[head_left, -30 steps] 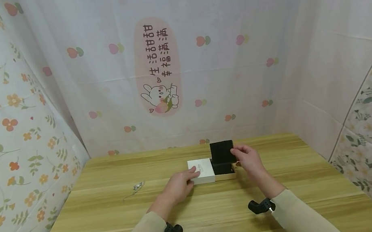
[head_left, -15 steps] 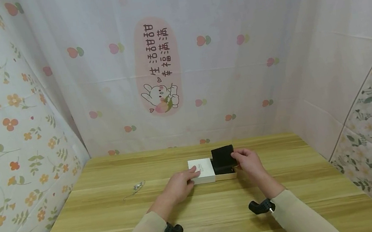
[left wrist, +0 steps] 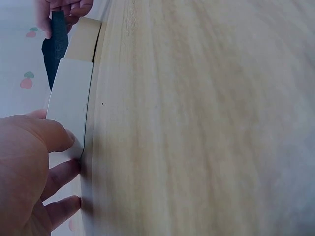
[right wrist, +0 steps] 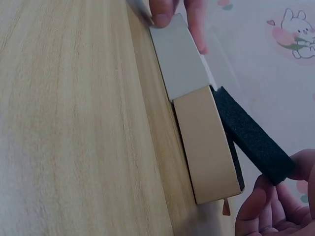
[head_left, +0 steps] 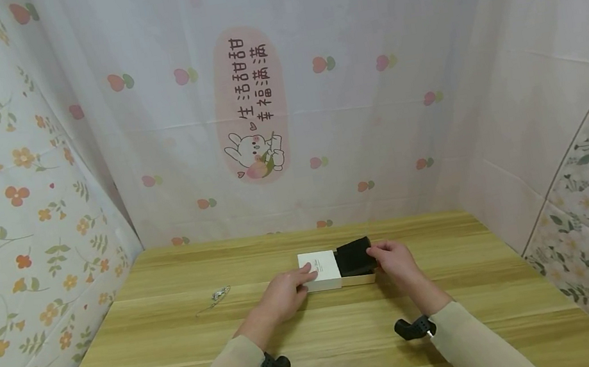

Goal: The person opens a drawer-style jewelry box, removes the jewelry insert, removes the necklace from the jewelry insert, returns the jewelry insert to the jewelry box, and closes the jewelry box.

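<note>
A small white drawer-style box (head_left: pixel 318 264) rests on the table with its tan inner drawer (right wrist: pixel 206 147) pulled partly out to the right. My left hand (head_left: pixel 282 294) grips the white sleeve at its left end, fingers on top and thumb along the near side. Between the thumb and fingers of my right hand (head_left: pixel 399 262) is a black foam pad (head_left: pixel 355 256). The pad slants over the drawer, its left edge down at the sleeve and its pinched right edge raised. A small ribbon tab (right wrist: pixel 226 207) hangs from the drawer's end in the right wrist view.
On the wood-grain table (head_left: pixel 322 348), a thin silvery chain with a pendant (head_left: pixel 218 295) lies to the left of my left hand. Patterned cloth (head_left: pixel 379 130) hangs behind the table's far edge and along both sides.
My right hand has tipped the foam pad down from nearly upright to a low slant over the drawer. The left hand and the box have stayed in place.
</note>
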A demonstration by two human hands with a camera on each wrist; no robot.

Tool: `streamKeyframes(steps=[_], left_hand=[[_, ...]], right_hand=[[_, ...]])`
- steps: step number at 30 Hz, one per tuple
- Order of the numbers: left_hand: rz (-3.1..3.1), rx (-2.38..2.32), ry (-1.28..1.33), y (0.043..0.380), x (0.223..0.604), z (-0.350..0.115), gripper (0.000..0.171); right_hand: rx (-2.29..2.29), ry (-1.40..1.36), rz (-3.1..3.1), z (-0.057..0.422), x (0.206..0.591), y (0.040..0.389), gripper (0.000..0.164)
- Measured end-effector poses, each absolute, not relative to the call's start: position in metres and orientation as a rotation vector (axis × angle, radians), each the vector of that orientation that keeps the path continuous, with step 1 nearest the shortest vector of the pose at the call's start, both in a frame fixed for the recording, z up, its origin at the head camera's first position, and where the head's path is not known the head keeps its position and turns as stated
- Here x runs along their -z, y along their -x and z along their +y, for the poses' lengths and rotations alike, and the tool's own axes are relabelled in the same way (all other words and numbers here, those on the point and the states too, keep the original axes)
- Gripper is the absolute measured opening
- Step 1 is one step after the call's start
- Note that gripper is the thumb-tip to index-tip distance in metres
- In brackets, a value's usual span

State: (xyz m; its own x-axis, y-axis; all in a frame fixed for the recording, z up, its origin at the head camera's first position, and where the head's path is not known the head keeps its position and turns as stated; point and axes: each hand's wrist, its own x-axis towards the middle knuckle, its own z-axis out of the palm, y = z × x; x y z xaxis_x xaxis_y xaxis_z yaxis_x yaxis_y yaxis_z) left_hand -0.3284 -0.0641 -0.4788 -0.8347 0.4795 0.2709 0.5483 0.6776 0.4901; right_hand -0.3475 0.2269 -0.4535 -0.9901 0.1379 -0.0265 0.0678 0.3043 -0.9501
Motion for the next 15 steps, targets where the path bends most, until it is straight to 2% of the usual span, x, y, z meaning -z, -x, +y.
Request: streamKeyframes(steps=[15], left_hand=[[-2.757,0.892,0.849,0.3288,0.4805,-0.0637,0.048]], right_hand=[[-1.772,0.235,-2.522,0.2295,0.4588,0.3512,0.035]])
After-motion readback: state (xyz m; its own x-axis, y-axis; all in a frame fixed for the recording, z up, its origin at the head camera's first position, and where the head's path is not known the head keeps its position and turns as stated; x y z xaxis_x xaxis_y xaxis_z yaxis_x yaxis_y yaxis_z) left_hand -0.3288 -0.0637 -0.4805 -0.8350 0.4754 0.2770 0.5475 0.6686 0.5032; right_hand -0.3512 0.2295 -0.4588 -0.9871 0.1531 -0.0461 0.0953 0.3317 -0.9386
